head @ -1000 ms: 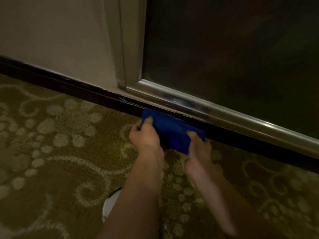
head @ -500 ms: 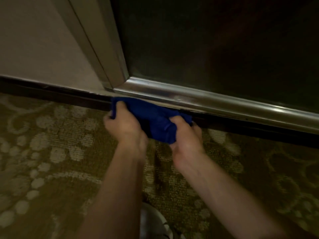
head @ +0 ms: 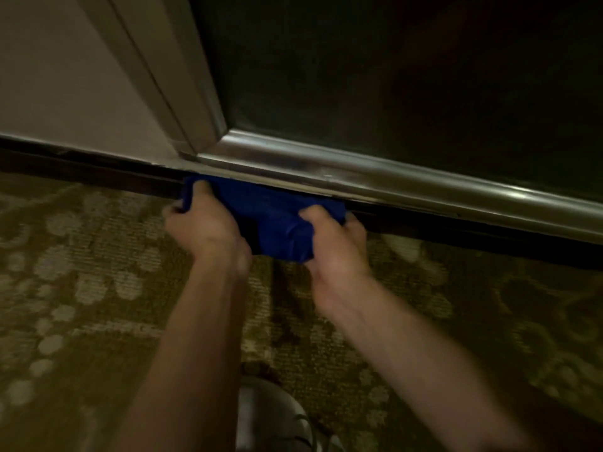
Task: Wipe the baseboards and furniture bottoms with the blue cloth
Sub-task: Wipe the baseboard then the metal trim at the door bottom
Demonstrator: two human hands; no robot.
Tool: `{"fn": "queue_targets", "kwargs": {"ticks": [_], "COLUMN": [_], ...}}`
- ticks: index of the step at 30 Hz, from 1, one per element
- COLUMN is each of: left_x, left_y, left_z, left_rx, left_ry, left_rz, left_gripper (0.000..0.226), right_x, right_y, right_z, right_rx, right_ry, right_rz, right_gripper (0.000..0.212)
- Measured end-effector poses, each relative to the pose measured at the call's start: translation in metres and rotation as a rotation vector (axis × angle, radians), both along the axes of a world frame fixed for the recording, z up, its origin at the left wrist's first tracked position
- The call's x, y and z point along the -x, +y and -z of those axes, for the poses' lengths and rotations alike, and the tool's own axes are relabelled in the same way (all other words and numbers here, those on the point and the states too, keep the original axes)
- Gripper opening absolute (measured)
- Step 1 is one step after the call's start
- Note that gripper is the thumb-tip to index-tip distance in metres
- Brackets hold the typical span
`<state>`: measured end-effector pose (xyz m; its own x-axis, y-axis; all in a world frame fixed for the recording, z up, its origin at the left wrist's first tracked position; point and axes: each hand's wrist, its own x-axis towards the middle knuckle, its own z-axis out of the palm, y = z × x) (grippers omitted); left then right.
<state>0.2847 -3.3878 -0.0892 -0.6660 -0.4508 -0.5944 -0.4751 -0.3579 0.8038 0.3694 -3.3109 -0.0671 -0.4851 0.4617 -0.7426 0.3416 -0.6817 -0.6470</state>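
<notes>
A bunched blue cloth (head: 270,216) is pressed against the dark baseboard (head: 98,177), just under the corner of a shiny metal frame (head: 359,177). My left hand (head: 208,230) grips the cloth's left end, thumb on top. My right hand (head: 336,252) grips its right end, fingers curled over the fabric. The baseboard runs from the left edge down to the right edge, and the cloth hides a short stretch of it.
A dark glass panel (head: 408,76) fills the upper right, inside the metal frame. A beige wall (head: 65,86) is at upper left. Patterned olive carpet (head: 81,288) covers the floor. A white shoe (head: 267,415) shows between my forearms at the bottom.
Both hands and the cloth have slid left along the baseboard, from under the metal rail to below the frame's corner. The view has closed in and turned slightly.
</notes>
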Motion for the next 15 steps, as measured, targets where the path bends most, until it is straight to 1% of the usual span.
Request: {"fn": "queue_targets", "kwargs": {"ticks": [1, 3, 5, 6, 8, 10, 11, 13, 15], "left_x": [-0.012, -0.033, -0.047, -0.05, -0.039, -0.017, -0.008, -0.008, -0.027], "left_y": [0.014, 0.036, 0.043, 0.039, 0.021, 0.002, -0.002, 0.006, 0.031], "left_z": [-0.001, -0.001, -0.001, -0.003, -0.006, -0.008, -0.006, -0.001, 0.001], "left_rx": [0.009, -0.004, -0.052, -0.072, 0.007, 0.093, 0.111, 0.135, 0.179], "left_ry": [0.004, -0.018, -0.052, -0.062, -0.039, 0.001, 0.013, 0.021, 0.029], "left_rz": [0.031, 0.139, 0.248, 0.277, 0.247, 0.134, 0.099, 0.073, 0.121], "left_gripper": [0.02, 0.02, 0.017, 0.015, 0.014, 0.017, 0.016, 0.012, 0.013], "right_x": [-0.009, -0.028, -0.042, -0.045, -0.043, -0.025, -0.016, -0.006, -0.014], "right_y": [0.011, 0.029, 0.037, 0.035, 0.018, -0.003, -0.008, -0.003, 0.021], "right_z": [0.0, 0.003, 0.006, 0.007, 0.007, 0.006, 0.005, 0.001, -0.002], "right_rx": [-0.024, -0.065, -0.067, -0.059, 0.002, 0.062, 0.066, 0.043, -0.03], "right_ry": [-0.02, -0.072, -0.111, -0.116, -0.086, -0.045, -0.026, -0.018, -0.03], "right_rz": [0.042, 0.168, 0.25, 0.242, 0.157, 0.096, 0.081, 0.122, 0.164], "right_gripper": [0.046, 0.04, 0.043, 0.045, 0.043, 0.033, 0.031, 0.033, 0.023]}}
